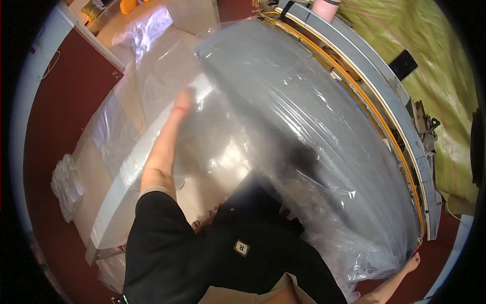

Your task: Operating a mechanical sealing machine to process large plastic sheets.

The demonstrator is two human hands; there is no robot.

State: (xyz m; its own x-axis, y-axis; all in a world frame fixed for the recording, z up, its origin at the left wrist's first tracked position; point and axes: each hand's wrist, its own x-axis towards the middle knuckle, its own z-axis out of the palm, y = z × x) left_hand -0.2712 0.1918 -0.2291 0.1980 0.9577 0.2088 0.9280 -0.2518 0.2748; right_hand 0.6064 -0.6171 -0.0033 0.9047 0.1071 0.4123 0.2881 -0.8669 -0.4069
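Clear plastic film spreads in wrinkled, shiny layers over a grey-blue table surface and bunches up near my body at the lower right. My left hand, smeared by motion, is over the film-covered area on the left, with a red band at the wrist. Its fingers cannot be made out. Far to the right, my right hand is closed at the near end of a long orange strip that runs along the table's edge. A small bit of red shows at its fingertips, too small to name.
Behind the strip runs a grey rail with metal fittings. A pink cylinder stands at the rail's far end. A dark flat device lies on yellow-green woven sheeting. Folded clear plastic hangs at the left.
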